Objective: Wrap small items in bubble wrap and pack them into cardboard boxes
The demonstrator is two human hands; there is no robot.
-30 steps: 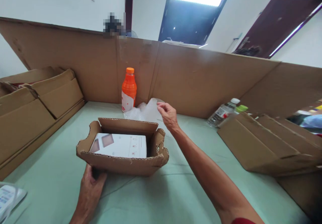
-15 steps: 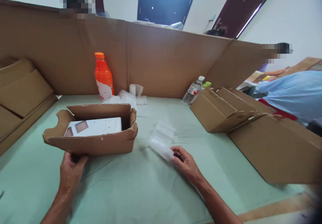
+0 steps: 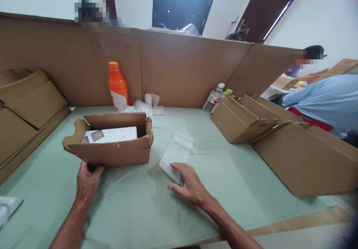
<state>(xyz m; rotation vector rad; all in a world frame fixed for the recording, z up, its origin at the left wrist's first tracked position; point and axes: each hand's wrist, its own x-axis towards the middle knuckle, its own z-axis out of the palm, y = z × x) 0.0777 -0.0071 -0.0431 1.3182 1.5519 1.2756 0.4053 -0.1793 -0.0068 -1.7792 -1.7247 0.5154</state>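
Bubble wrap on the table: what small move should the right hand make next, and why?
Probably close the right hand on the near end of the bubble wrap: the fingers reach over that end, thumb apart, while the left hand is at the cardboard box.

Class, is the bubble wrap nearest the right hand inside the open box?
No, the bubble wrap lies on the table, apart from the box.

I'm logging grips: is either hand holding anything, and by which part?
The left hand holds the open box by its near bottom edge, toward the left end. The right hand is open over the bubble wrap, gripping nothing.
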